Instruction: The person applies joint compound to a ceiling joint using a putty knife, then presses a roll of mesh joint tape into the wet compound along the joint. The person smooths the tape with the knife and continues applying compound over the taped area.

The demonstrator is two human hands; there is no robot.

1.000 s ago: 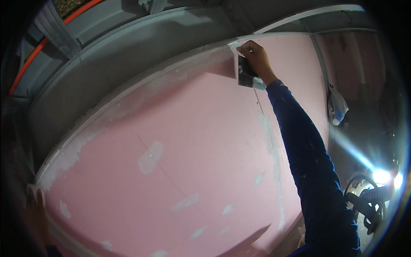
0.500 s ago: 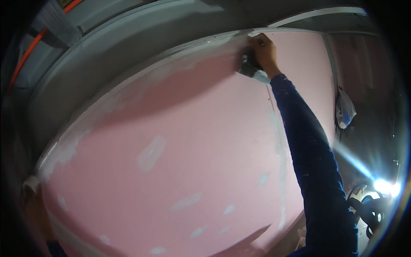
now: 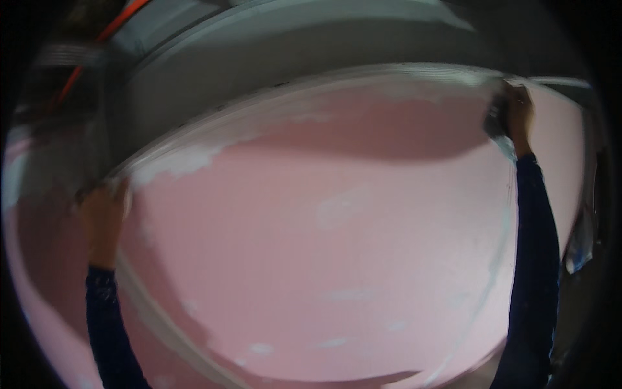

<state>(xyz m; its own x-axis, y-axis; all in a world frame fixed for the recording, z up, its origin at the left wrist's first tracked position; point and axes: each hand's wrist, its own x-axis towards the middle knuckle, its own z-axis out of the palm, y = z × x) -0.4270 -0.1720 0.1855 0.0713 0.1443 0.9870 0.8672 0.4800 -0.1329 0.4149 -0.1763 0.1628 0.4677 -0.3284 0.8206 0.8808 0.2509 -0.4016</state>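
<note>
High at the right, my right hand (image 3: 520,113) is closed on a wide taping knife (image 3: 497,120), held near the upper edge of the pink wall panel (image 3: 363,246). At the panel's upper left corner my left hand (image 3: 103,223) curls around a white roll (image 3: 127,196), probably tape; motion blur hides most of it. Along the top edge runs a pale, ribbed strip (image 3: 440,72), with whitish compound (image 3: 184,159) smeared below it toward the left. Several pale filler patches (image 3: 261,349) dot the panel.
Above the panel is a grey surface (image 3: 311,52). An orange bar (image 3: 123,19) slants at the upper left. A clear plastic bag (image 3: 580,246) hangs at the right edge. A pale vertical seam (image 3: 495,272) crosses the panel below my right hand.
The view has swung left, so the panel and both hands sit farther right in it. More of my left hand and sleeve shows. My right hand still grips the knife at the top edge.
</note>
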